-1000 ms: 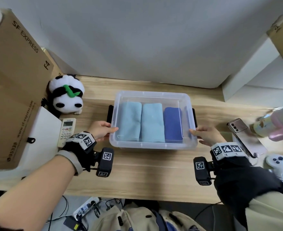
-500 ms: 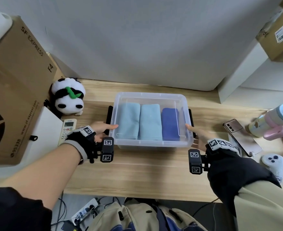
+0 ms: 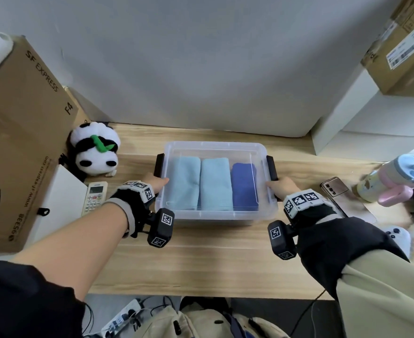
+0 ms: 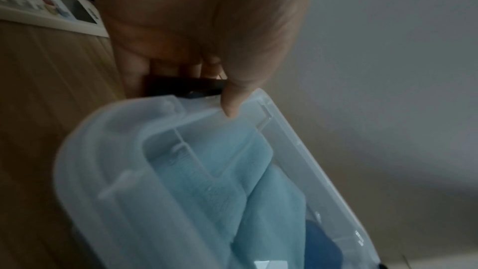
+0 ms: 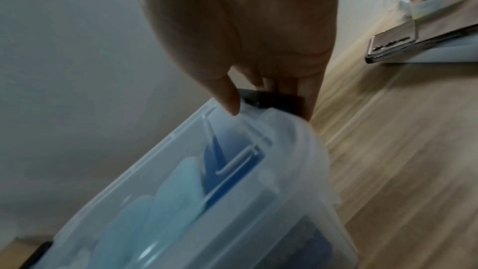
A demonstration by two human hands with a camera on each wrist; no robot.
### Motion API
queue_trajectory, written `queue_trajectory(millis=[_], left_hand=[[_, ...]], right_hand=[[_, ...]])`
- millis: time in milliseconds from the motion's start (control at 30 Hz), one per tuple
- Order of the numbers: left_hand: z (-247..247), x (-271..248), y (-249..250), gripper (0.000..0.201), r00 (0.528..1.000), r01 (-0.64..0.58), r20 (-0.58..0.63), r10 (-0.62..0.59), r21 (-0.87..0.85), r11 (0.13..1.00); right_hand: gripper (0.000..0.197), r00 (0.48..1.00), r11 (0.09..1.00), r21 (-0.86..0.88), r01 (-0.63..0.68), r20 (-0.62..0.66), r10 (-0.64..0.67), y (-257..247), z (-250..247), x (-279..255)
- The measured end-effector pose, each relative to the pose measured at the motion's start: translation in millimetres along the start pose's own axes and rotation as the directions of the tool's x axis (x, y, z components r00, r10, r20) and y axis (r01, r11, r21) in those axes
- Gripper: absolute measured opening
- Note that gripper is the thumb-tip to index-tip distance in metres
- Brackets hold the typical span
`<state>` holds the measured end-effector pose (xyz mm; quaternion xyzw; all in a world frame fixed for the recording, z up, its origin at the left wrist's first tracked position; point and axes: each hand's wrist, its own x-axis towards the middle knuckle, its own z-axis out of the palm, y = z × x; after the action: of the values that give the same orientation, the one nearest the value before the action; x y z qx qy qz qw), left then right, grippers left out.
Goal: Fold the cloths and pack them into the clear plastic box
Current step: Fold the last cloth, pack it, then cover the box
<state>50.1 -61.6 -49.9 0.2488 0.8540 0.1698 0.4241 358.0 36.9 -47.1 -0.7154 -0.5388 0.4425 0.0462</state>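
Wooden desk [image 3: 201, 259]: slick, so a shove from one side only risks skewing the load. Clear plastic box [image 3: 215, 214] at centre, three folded cloths packed side by side: two pale blue [image 3: 185, 182] [image 3: 215, 184], one dark blue [image 3: 243, 185]. Left hand [image 3: 156, 184] at 9 o'clock, right hand [image 3: 280, 187] at 3 o'clock, each with thumb over the rim and fingers curled under a black handle; uneven lift likely to tip the cloths together. Phone [image 3: 334, 187] at 3 o'clock, near enough to get knocked.

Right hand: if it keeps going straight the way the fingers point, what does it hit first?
The black side handle of the clear plastic box; the right hand already grips there, thumb on the rim.
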Motion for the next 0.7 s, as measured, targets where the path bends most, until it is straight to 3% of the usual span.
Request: queue_trajectory(millis=[133,333,533,700], left_hand=[[7.3,5.3,-0.3,0.046,1.000,-0.017,-0.023,0.017,-0.015,1.000],[14.9,3.0,-2.7,0.040,0.991,-0.051,-0.129,0.043,-0.061,0.997],[36.0,-14.2,-1.6,0.033,0.949,-0.055,-0.303,0.091,0.127,0.990],[33.3,-7.6,3.7,0.042,0.981,-0.036,-0.194,0.027,-0.045,0.998]], right_hand=[[0.036,0.999,0.998,-0.065,-0.014,-0.050,0.011,-1.7,8.3,4.1],[0.041,0.995,0.996,-0.087,-0.022,-0.102,0.013,-2.5,13.6,5.4],[0.041,0.995,0.995,-0.099,-0.016,-0.096,0.007,-2.8,12.9,4.2],[0.041,0.993,0.995,-0.097,-0.036,-0.116,0.025,-4.4,14.6,2.6]])
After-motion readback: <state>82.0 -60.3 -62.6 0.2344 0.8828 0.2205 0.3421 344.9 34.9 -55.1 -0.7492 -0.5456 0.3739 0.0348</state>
